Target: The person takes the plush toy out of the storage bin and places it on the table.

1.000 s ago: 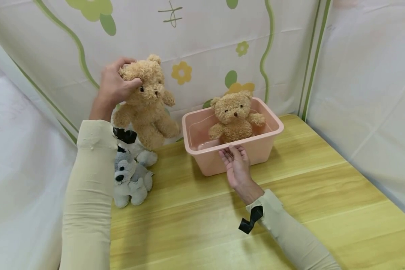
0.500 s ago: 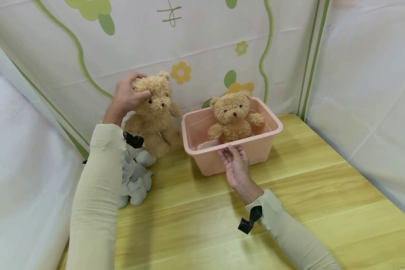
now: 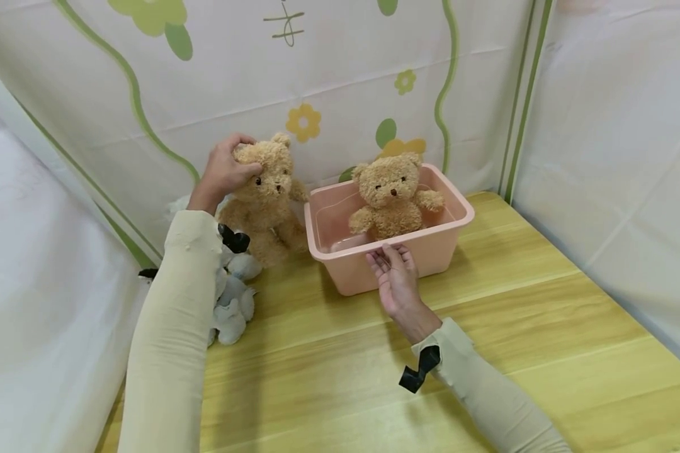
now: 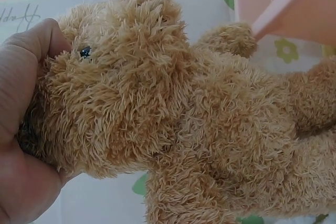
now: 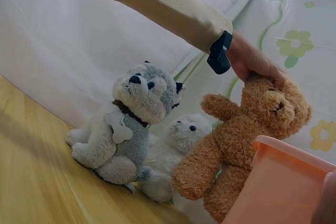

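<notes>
My left hand [image 3: 229,168] grips the head of a tan plush teddy bear [image 3: 269,214] from its side. Left of the bin, the bear is upright with one paw close to the bin's corner. In the left wrist view my thumb [image 4: 47,38] lies beside the bear's eye. My right hand [image 3: 398,280] holds the front rim of a pink plastic bin [image 3: 340,277], fingers curled beneath the edge. A second teddy bear [image 3: 396,201] sits inside the bin, facing forward. Whether the gripped bear's feet touch the table is hard to tell.
A grey and white plush dog [image 5: 126,121] sits left of the gripped bear, partly behind my left sleeve in the head view. Behind it is a white plush toy [image 5: 181,140]. A flower-patterned cloth wall [image 3: 351,82] backs the wooden table [image 3: 340,377].
My left hand has lowered the teddy bear and carried it right, towards the bin. My left forearm now covers more of the plush dog. The right hand and bin stay put.
</notes>
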A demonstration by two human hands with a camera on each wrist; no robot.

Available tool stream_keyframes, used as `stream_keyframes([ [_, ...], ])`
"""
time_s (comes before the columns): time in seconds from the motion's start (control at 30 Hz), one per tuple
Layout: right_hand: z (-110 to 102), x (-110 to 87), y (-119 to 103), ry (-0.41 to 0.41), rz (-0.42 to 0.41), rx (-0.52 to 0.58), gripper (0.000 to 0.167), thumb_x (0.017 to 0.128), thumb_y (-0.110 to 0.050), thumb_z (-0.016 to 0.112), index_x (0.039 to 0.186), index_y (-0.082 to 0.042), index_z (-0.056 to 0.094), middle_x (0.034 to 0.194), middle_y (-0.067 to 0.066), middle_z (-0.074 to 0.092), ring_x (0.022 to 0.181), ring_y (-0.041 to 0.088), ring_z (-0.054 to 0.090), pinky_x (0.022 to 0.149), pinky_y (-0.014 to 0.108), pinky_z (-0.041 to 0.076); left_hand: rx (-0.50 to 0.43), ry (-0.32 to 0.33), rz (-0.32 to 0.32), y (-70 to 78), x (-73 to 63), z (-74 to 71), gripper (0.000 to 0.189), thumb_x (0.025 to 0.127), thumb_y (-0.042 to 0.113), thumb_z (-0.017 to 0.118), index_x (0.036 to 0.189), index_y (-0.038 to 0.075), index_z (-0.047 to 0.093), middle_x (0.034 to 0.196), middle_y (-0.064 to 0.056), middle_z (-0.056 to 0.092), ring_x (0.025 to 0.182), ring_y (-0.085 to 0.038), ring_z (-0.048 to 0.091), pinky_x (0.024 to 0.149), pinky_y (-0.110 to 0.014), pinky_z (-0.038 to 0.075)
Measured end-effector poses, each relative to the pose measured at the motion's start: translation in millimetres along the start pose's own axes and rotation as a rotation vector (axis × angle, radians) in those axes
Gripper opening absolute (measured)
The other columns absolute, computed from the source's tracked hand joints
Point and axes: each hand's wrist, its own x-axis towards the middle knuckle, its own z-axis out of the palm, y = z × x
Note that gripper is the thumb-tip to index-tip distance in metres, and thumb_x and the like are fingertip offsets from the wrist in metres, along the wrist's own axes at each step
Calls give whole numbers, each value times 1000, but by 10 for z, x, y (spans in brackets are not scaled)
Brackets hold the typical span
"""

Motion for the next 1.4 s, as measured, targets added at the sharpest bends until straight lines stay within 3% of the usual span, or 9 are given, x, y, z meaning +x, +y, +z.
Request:
stream_keyframes([
  [0.13,-5,2,5,2,0,0,10,101,-8,52,95,-13,47,89,3,58,83,15,60,85,26,56,-2,7,-34,-72,-14,5,54,90,21,64,141,17,47,163,-9,22,97,-26,51,86,-43,43],
  [0.2,-7,2,5,4,1,1,9,101,-8,52,95,-13,47,88,3,59,83,15,61,85,26,56,3,14,-47,-106,-20,10,54,90,21,63,141,17,47,163,-10,23,84,-24,44,80,-40,42],
  [0.33,-12,4,0,8,-2,1,9,101,-8,52,95,-13,48,89,3,59,84,15,60,85,26,56,5,25,-53,-153,-20,25,53,91,21,63,140,17,47,162,-12,24,87,-21,46,78,-37,42],
  [0.5,-17,8,-3,4,-12,10,10,101,-7,51,94,-13,48,89,3,59,83,15,60,85,26,56,-14,11,-71,-202,6,62,52,90,21,63,139,17,47,162,-13,22,54,-11,37,59,-31,42],
  [0.67,-15,8,1,6,-9,14,10,101,-7,53,93,-13,48,88,3,59,82,15,61,84,26,56,-16,-13,-71,-240,39,110,53,90,19,62,140,18,47,163,-14,19,47,-9,35,53,-29,41],
  [0.83,-12,11,6,7,0,13,11,100,-7,53,93,-13,48,89,3,59,83,16,61,84,27,56,-10,-56,-51,-266,44,171,50,91,20,62,139,18,47,162,-13,23,88,-23,55,62,-33,43],
  [0.97,-9,14,8,1,2,9,11,101,-7,52,93,-13,47,89,3,59,84,16,61,85,27,56,-39,-100,-33,-286,36,206,49,93,18,61,140,18,46,161,-15,22,135,-34,42,67,-37,42],
  [1.2,-9,13,11,0,1,5,11,101,-7,52,94,-13,47,90,3,58,84,16,61,84,26,56,-87,-127,8,-323,39,264,44,93,15,60,136,18,48,163,-13,19,150,-31,19,74,-40,41],
  [1.4,-3,2,6,-2,1,4,11,101,-7,52,94,-13,47,89,3,58,83,16,61,84,26,56,-116,-135,42,-379,60,324,42,92,10,59,132,15,51,162,-12,23,150,-29,20,79,-42,41],
])
